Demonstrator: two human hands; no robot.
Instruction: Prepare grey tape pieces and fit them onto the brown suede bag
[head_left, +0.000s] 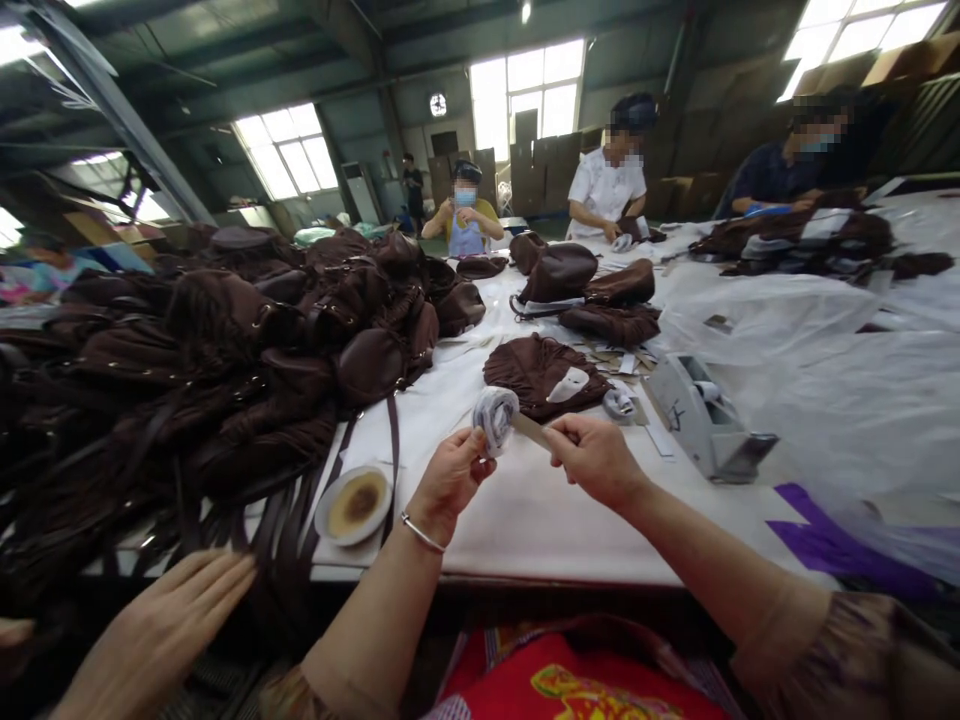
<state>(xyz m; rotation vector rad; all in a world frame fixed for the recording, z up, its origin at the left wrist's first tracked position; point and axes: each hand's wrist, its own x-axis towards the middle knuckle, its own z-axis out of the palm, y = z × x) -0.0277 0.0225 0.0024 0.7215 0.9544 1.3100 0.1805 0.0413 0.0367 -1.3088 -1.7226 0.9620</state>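
My left hand (459, 465), with a bracelet at its wrist, pinches a small roll of whitish-grey strip (495, 418) above the white table. In my right hand (592, 455) is a flat tan strip (529, 432); its far end meets the roll's right side. Whether the two are joined I cannot tell. Just beyond the roll lies a gathered dark brown bag (525, 370) with a white tag (568, 384) on it. A second small roll (619, 404) rests to the right of that bag.
Dark brown bags (277, 320) are heaped on the left. A dish of yellowish stuff (354, 506) stands near the front edge, a grey tape dispenser (701, 420) at right. Another person's hand (172, 625) reaches in at lower left. Co-workers (611, 185) sit across the table.
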